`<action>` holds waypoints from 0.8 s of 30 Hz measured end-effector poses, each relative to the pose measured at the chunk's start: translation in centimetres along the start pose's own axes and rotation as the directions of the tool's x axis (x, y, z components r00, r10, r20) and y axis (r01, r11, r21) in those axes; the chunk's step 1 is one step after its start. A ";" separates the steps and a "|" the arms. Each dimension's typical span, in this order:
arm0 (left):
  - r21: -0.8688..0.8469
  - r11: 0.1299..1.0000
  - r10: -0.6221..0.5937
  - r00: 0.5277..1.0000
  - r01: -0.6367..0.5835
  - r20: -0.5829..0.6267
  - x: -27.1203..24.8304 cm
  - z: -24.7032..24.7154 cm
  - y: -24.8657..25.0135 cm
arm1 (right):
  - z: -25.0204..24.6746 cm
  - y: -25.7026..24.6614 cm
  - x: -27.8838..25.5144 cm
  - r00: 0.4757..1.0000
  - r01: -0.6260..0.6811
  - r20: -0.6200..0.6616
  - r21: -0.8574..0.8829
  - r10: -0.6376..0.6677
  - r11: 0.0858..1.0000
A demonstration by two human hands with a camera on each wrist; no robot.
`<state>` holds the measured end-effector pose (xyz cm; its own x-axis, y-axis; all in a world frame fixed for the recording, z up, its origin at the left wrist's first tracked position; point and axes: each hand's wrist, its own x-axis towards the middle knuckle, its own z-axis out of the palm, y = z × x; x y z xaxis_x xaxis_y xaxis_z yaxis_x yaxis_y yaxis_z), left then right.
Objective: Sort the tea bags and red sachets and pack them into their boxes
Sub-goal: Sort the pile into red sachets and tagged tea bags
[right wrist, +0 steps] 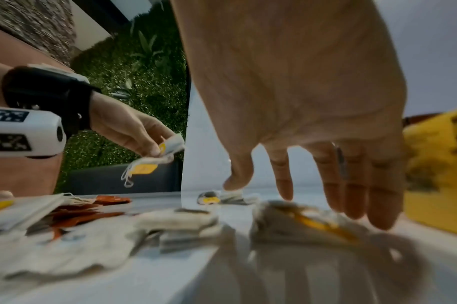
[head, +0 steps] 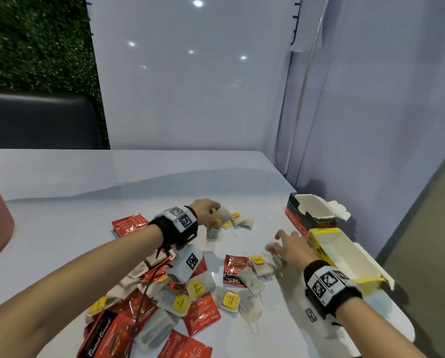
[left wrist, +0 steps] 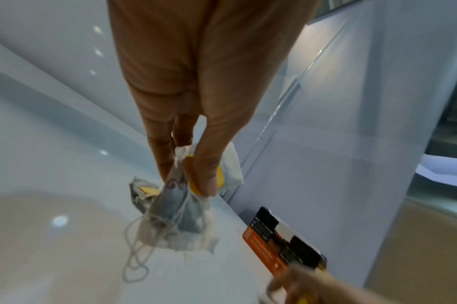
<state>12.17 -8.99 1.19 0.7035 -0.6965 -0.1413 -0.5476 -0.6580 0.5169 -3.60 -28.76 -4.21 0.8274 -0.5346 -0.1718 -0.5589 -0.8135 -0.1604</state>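
The head camera looks down over the table (head: 138, 182). Each wrist camera sits close behind its fingers, low over that table; all share the scattered tea bags (head: 231, 301).

At frame centre the right hand (right wrist: 313, 98) spreads its fingers (right wrist: 282, 176) over blurred tea bags (right wrist: 300, 222) on the table (right wrist: 170, 277); at left, the left hand (right wrist: 123, 131) pinches a tea bag (right wrist: 174, 144).
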 end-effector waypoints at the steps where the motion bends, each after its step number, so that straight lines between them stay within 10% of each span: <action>1: -0.030 1.000 -0.005 1.000 0.005 -0.017 0.2 -0.4 -0.2 | 0.3 0.2 0.1 1.000 -0.012 0.024 -0.023 0.012 1.000; 7: -0.041 0.996 -0.086 0.995 0.084 -0.052 1.4 -2.6 -1.4 | -0.9 0.8 0.9 0.994 0.039 0.089 0.258 -0.064 0.965; 14: -0.134 0.981 -0.148 0.988 0.141 -0.043 5.3 -2.8 -1.1 | -7.2 -1.9 3.5 0.988 0.046 0.044 0.826 -0.146 0.561; 20: -0.171 0.970 -0.169 0.985 0.172 0.031 8.5 0.3 -0.9 | -7.7 -5.0 7.2 0.968 -0.186 0.222 0.946 -0.114 0.266; 24: -0.078 0.995 -0.069 0.998 0.069 0.006 6.2 -0.7 -0.8 | -7.2 -6.0 7.8 0.929 -0.286 0.342 0.907 -0.144 0.308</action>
<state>17.29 -12.61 0.54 0.7369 -0.6513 -0.1810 -0.4611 -0.6801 0.5700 6.60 -29.67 2.44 0.8304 -0.3012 -0.4687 -0.4579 0.1103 -0.8821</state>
